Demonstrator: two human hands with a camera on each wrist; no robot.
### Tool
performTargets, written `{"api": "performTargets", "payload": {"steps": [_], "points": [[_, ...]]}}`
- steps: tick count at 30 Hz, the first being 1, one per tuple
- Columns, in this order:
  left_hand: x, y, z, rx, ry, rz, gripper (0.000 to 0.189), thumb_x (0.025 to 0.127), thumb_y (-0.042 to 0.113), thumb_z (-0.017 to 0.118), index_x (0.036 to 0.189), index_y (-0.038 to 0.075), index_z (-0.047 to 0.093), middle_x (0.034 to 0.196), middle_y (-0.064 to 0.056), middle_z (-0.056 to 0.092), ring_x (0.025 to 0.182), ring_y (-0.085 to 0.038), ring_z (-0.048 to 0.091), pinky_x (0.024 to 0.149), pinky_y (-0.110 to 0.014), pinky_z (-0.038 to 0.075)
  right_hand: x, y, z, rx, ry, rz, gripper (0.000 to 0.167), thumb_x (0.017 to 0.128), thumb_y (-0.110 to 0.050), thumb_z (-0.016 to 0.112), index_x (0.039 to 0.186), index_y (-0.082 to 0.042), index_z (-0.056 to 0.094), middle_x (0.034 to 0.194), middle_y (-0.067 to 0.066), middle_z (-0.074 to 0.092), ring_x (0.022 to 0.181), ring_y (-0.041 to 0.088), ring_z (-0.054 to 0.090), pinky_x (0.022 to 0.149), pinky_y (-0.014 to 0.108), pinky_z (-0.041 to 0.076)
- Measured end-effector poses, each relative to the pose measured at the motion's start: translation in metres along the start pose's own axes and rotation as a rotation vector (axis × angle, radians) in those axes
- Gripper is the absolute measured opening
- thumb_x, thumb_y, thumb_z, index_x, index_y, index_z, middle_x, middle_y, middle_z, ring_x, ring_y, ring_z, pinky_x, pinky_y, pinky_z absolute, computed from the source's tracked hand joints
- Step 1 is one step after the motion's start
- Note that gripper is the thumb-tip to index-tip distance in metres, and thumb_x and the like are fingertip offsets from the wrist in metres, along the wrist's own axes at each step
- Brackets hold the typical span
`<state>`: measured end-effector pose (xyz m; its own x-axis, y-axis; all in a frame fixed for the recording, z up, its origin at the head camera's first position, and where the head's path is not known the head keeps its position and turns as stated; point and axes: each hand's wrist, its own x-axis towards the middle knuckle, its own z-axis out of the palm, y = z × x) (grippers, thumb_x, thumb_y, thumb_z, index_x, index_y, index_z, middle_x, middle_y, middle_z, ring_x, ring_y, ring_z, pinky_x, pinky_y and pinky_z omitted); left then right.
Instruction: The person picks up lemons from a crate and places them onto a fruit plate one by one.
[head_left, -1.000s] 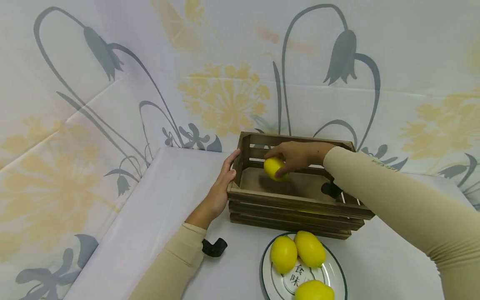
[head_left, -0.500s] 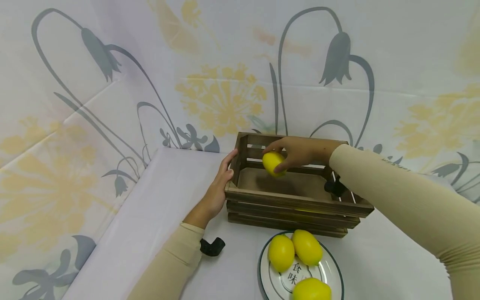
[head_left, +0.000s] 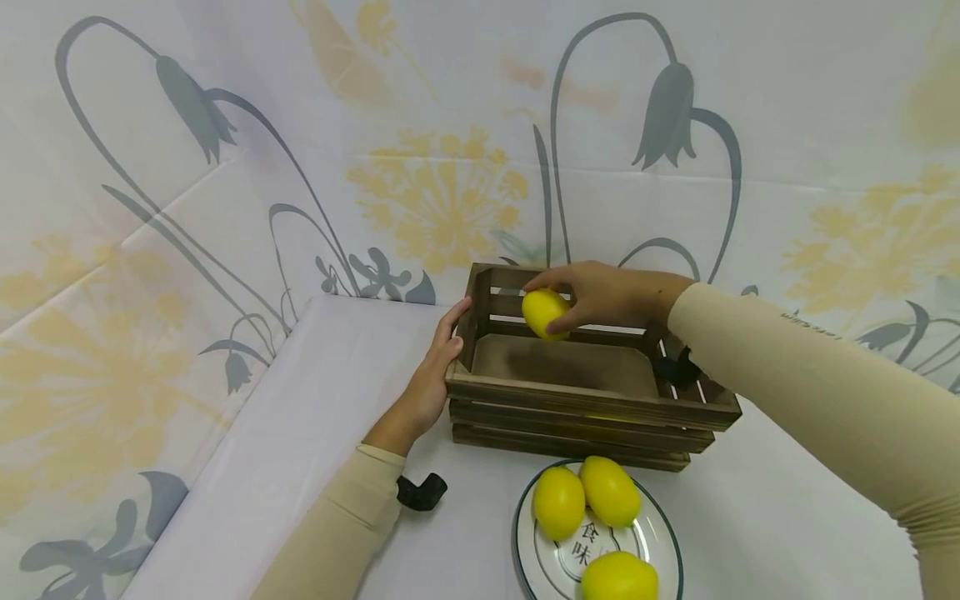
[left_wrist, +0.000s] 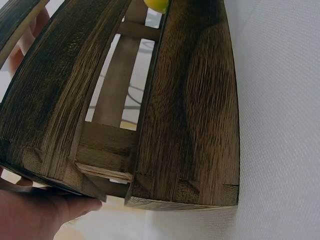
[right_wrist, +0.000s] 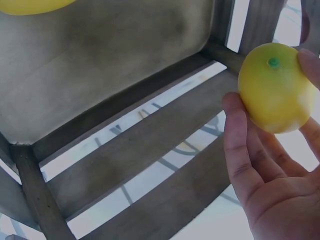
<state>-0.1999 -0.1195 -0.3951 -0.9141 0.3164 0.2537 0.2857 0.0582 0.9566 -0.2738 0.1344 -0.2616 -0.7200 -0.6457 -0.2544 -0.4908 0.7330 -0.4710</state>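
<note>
My right hand [head_left: 592,296] grips a yellow lemon [head_left: 545,312] above the back left part of a dark wooden slatted crate [head_left: 585,400]. In the right wrist view the lemon [right_wrist: 272,87] sits between the thumb and fingers of the right hand [right_wrist: 270,190], over the crate's floor [right_wrist: 100,75]. A second lemon [right_wrist: 30,5] shows at that view's top edge, inside the crate. My left hand [head_left: 442,350] lies flat against the crate's left end, fingers straight. The left wrist view shows the crate's end [left_wrist: 190,100] close up, with the left hand [left_wrist: 35,215] beside it.
A white plate with a green rim [head_left: 517,533] holds three lemons [head_left: 558,502] just in front of the crate. White cloth covers the table, and a flower-print backdrop rises behind and to the left. Black wrist straps [head_left: 420,492] show near both sleeves.
My right hand has lifted the lemon a little, up and toward the crate's back rim. The left hand stays on the crate's left end.
</note>
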Motion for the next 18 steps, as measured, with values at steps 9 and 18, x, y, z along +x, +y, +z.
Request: {"api": "performTargets", "payload": {"steps": [9,18], "points": [[0.0,0.0,0.0,0.012,-0.005,-0.029,0.052,0.107,0.039,0.02,0.159,0.035,0.015,0.167,0.011,0.005,0.155,-0.017,-0.003,0.123,-0.058,0.0,-0.008,-0.006,-0.001,-0.014,0.011,0.006,0.062,0.089,-0.029,0.069,0.147,-0.022,0.049,0.143,0.007,0.055,0.117,0.025,0.057,0.102,0.048,0.047],[0.0,0.002,0.001,0.016,-0.001,-0.026,0.052,0.107,0.04,0.02,0.159,0.036,0.015,0.167,0.011,0.005,0.155,-0.017,-0.003,0.123,-0.058,0.0,-0.017,-0.011,-0.002,-0.009,0.04,-0.024,0.058,0.09,-0.026,0.067,0.146,-0.021,0.051,0.132,0.007,0.06,0.105,0.023,0.057,0.092,0.04,0.049]]}}
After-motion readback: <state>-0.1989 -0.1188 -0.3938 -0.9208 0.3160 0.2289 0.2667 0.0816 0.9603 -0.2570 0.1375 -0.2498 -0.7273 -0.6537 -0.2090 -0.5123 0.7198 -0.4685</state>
